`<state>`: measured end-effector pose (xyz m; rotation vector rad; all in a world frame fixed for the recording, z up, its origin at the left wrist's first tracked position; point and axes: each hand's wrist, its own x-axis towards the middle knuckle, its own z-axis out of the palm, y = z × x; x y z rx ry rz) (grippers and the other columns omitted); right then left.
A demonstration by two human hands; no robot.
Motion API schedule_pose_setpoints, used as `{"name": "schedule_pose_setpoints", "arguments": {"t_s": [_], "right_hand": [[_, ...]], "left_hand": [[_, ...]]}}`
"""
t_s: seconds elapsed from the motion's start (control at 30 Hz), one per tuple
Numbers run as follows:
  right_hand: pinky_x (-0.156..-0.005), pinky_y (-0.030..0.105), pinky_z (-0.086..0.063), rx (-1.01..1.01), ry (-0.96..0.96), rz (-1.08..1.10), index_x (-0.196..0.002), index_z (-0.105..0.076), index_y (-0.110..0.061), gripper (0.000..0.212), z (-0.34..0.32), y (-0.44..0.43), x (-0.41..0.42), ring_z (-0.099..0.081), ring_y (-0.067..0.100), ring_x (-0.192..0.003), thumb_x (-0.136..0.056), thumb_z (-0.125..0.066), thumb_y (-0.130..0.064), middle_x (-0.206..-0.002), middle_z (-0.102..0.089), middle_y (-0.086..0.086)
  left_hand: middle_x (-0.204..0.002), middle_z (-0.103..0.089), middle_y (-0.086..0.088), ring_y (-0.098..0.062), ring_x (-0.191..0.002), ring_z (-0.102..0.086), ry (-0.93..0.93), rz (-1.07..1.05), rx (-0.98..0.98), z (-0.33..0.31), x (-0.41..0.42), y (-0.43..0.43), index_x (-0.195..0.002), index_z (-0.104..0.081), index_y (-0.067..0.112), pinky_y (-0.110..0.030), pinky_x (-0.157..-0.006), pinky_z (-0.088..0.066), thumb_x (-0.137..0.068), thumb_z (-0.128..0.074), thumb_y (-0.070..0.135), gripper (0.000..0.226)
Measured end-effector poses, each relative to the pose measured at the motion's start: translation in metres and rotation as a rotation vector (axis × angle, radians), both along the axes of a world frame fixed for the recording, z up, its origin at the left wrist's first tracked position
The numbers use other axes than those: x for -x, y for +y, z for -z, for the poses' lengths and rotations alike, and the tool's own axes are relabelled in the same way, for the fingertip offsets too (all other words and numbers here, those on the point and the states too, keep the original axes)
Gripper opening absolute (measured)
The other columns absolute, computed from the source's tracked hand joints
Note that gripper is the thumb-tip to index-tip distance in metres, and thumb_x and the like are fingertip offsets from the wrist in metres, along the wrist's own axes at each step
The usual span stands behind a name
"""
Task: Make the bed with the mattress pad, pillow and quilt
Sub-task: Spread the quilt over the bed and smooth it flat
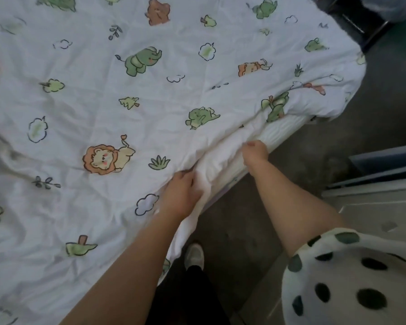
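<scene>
A white quilt [131, 109] printed with lions, elephants and trees lies spread over the bed and fills most of the view. Its near edge is bunched into folds along the bed's right side. My left hand [182, 191] grips that bunched edge, fingers curled into the cloth. Further along the same edge my right hand [254, 152] pinches the quilt's fold, just above a white ribbed mattress pad [281, 132] that shows under the lifted quilt. No pillow is in view.
A dark grey floor [314, 165] runs along the bed's right side, where my shoe [194, 255] stands. Pale furniture with a blue-grey top [384, 174] sits at the right edge. Dark metal framing [352, 17] is at the top right.
</scene>
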<state>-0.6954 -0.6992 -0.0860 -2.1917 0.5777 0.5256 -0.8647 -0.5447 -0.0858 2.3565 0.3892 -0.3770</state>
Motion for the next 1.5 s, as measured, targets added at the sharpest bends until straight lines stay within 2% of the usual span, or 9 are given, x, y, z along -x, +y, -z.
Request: {"name": "schedule_pose_setpoints", "arguments": {"t_s": [0.1, 0.27, 0.4, 0.6, 0.73, 0.87, 1.0, 1.2, 1.5], "right_hand": [[-0.091, 0.043, -0.053, -0.186, 0.041, 0.187, -0.119, -0.048, -0.008, 0.036, 0.017, -0.002, -0.041, -0.060, 0.030, -0.101, -0.084, -0.053, -0.016, -0.121, -0.058, 0.016], [-0.097, 0.046, -0.048, -0.406, 0.011, 0.355, -0.145, -0.021, -0.022, 0.080, 0.024, -0.007, -0.077, -0.051, 0.026, -0.114, -0.081, -0.068, -0.010, -0.135, -0.044, 0.004], [-0.094, 0.022, -0.034, -0.175, -0.143, 0.114, -0.150, -0.020, -0.033, 0.081, 0.008, -0.026, -0.075, -0.042, 0.023, -0.128, -0.082, -0.051, -0.001, -0.146, -0.038, 0.000], [-0.097, 0.040, -0.046, 0.256, -0.036, -0.043, -0.147, -0.025, -0.036, 0.074, -0.007, -0.117, -0.034, -0.049, 0.035, -0.121, -0.084, -0.049, -0.007, -0.134, -0.050, 0.012], [-0.099, 0.043, -0.045, 0.331, 0.142, -0.004, -0.146, -0.028, -0.028, 0.071, 0.009, -0.173, -0.008, -0.050, 0.038, -0.120, -0.083, -0.053, -0.011, -0.134, -0.050, 0.015], [-0.097, 0.043, -0.049, 0.173, 0.118, 0.026, -0.143, -0.034, -0.028, 0.070, 0.017, -0.189, -0.005, -0.053, 0.032, -0.116, -0.080, -0.056, -0.010, -0.132, -0.051, 0.009], [-0.087, 0.041, -0.054, 0.125, 0.006, -0.044, -0.136, -0.042, -0.027, 0.058, 0.014, -0.169, -0.019, -0.061, 0.029, -0.100, -0.081, -0.053, -0.012, -0.115, -0.061, 0.008], [-0.089, 0.032, -0.048, 0.082, -0.161, -0.375, -0.138, -0.045, -0.023, 0.055, -0.011, -0.076, -0.034, -0.058, 0.025, -0.100, -0.086, -0.045, -0.005, -0.105, -0.061, 0.008], [-0.094, 0.030, -0.043, -0.050, -0.245, -0.995, -0.138, -0.045, -0.024, 0.050, -0.041, 0.125, 0.006, -0.053, 0.021, -0.114, -0.091, -0.047, -0.008, -0.126, -0.056, 0.004]], "left_hand": [[-0.151, -0.031, -0.010, -0.029, -0.138, -0.032, 0.075, -0.035, -0.071, 0.013, -0.036, -0.016, -0.149, -0.021, 0.015, -0.041, -0.111, -0.032, -0.084, -0.065, 0.042, 0.084], [-0.153, -0.030, -0.009, -0.032, -0.140, -0.030, 0.192, -0.033, -0.081, 0.034, -0.064, -0.022, -0.151, -0.007, 0.030, -0.046, -0.110, -0.035, -0.079, -0.056, 0.015, 0.088], [-0.140, -0.045, -0.007, -0.027, -0.126, -0.047, 0.305, 0.139, 0.031, 0.022, -0.065, -0.049, -0.146, -0.027, 0.025, -0.037, -0.105, -0.041, -0.085, -0.055, 0.018, 0.068], [-0.133, -0.051, -0.004, -0.023, -0.122, -0.048, 0.425, 0.467, 0.066, 0.017, -0.060, -0.119, -0.136, -0.042, 0.022, -0.033, -0.105, -0.038, -0.089, -0.054, 0.023, 0.049], [-0.137, -0.048, -0.004, -0.024, -0.123, -0.047, 0.523, 0.593, 0.080, 0.025, -0.049, -0.143, -0.135, -0.043, 0.023, -0.034, -0.100, -0.040, -0.086, -0.056, 0.029, 0.051], [-0.141, -0.045, 0.000, -0.019, -0.124, -0.048, 0.398, 0.428, 0.078, 0.031, -0.048, -0.139, -0.145, -0.034, 0.028, -0.034, -0.103, -0.040, -0.089, -0.055, 0.033, 0.061], [-0.130, -0.054, 0.000, -0.019, -0.115, -0.054, 0.243, 0.227, 0.050, 0.027, -0.062, -0.120, -0.138, -0.047, 0.023, -0.030, -0.096, -0.043, -0.089, -0.052, 0.020, 0.049], [-0.122, -0.057, -0.004, -0.021, -0.111, -0.056, 0.062, 0.004, 0.004, 0.008, -0.072, -0.074, -0.131, -0.055, 0.017, -0.031, -0.091, -0.044, -0.089, -0.052, 0.011, 0.042], [-0.118, -0.059, -0.004, -0.021, -0.110, -0.057, -0.035, -0.390, -0.024, -0.020, -0.006, 0.061, -0.127, -0.058, 0.017, -0.034, -0.091, -0.047, -0.085, -0.055, 0.006, 0.044]]}}
